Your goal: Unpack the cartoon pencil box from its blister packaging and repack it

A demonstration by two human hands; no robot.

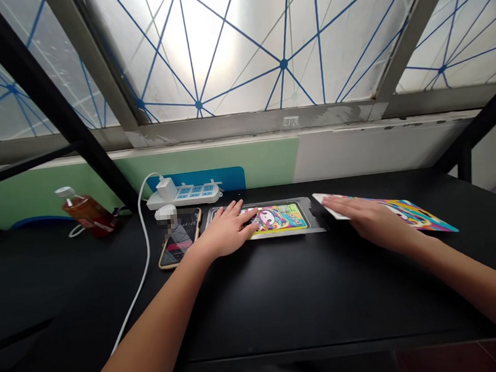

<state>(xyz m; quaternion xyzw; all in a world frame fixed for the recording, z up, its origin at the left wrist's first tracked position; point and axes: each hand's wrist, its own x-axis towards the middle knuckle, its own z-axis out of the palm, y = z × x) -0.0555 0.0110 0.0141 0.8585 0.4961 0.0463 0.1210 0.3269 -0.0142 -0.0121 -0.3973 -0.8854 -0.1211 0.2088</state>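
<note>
On my head-camera feed, the left hand (223, 231) lies spread open, fingertips resting on a cartoon-printed card (279, 218) in a clear plastic tray (314, 229), holding nothing firmly, with a smartphone (179, 237) just left of the palm. The right hand (373, 218) rests flat and open on a colourful printed sheet (420, 213), not gripping it

Blur masks the smartphone (179, 239) corner; the left hand (225, 230) partly hides the printed card (278, 218)
</note>
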